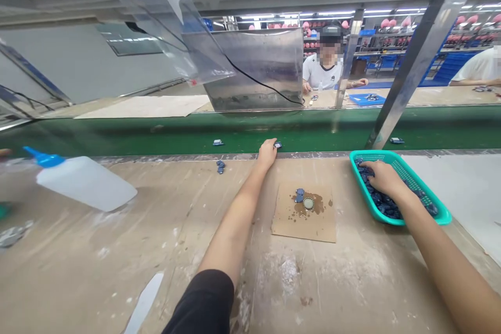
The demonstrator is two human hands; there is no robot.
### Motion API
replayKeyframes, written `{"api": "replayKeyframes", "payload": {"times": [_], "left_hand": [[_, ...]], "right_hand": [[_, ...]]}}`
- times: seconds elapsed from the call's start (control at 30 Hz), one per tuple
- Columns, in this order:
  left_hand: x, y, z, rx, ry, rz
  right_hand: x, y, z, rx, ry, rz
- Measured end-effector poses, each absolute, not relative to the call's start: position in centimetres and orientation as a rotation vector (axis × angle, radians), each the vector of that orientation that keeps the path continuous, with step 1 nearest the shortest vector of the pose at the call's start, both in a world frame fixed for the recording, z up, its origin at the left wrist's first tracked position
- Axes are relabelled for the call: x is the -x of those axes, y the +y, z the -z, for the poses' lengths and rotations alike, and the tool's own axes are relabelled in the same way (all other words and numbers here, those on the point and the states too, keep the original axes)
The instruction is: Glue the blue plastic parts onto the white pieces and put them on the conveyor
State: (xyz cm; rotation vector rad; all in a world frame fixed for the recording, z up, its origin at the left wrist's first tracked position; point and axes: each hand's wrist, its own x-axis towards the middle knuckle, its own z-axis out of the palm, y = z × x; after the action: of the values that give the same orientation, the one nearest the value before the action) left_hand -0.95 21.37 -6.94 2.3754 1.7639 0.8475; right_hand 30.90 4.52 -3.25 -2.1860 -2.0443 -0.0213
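Note:
My left hand [267,152] reaches out to the near edge of the green conveyor belt, its fingers closed on a small blue-and-white piece [277,145]. Over at the right, my right hand [383,176] dips into a turquoise plastic basket [425,186] of small dark blue pieces [381,204]. Its fingers are bent among them, and what they pinch is hidden. Between my arms lies a square of cardboard [285,224] with wet brown stains. On it are a bottle cap [308,203] and a blue piece [299,195] touching or nearly touching it.
A white squeeze bottle with a blue nozzle [88,182] lies tilted at the left. Several blue pieces [221,167] sit near the belt [176,133], which carries other pieces [218,142]. A slanted metal post [410,57] rises behind the basket. A co-worker [326,70] sits across the belt.

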Motion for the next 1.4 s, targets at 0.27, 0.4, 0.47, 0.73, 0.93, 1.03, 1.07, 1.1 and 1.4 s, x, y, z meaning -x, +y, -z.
{"api": "replayKeyframes", "payload": {"times": [0.27,0.4,0.47,0.73,0.93,1.03,1.07,1.1,1.4], "left_hand": [[6.5,22.4,5.1,-2.263,2.037,-1.115],[9.0,23.4,5.6,-2.244,2.200,-1.075],[9.8,24.1,6.0,-2.322,2.205,-0.993],[11.5,27.3,6.6,-1.753,2.253,-0.944],[10.6,25.6,5.2,-1.635,2.034,-1.235],[8.6,23.8,3.6,-1.382,1.810,-1.505],[7.8,23.1,3.0,-1.295,1.723,-1.560],[7.0,22.2,2.4,-1.222,1.626,-1.577],[1.3,8.5,0.5,-1.154,0.911,-0.952]], "right_hand": [[-31.3,4.8,3.8,2.251,-1.946,0.020],[-30.9,4.5,3.6,2.270,-1.900,-0.006],[-30.6,4.4,3.5,2.270,-1.877,-0.012],[-30.6,4.4,3.7,2.137,-1.799,-0.008],[-30.0,4.3,3.1,1.928,-1.570,-0.090],[-29.5,4.4,3.0,1.772,-1.495,-0.252],[-29.4,4.4,2.9,1.716,-1.478,-0.311],[-29.3,4.5,2.9,1.663,-1.460,-0.365],[-27.6,3.4,1.5,1.367,-1.351,-0.741]]}}
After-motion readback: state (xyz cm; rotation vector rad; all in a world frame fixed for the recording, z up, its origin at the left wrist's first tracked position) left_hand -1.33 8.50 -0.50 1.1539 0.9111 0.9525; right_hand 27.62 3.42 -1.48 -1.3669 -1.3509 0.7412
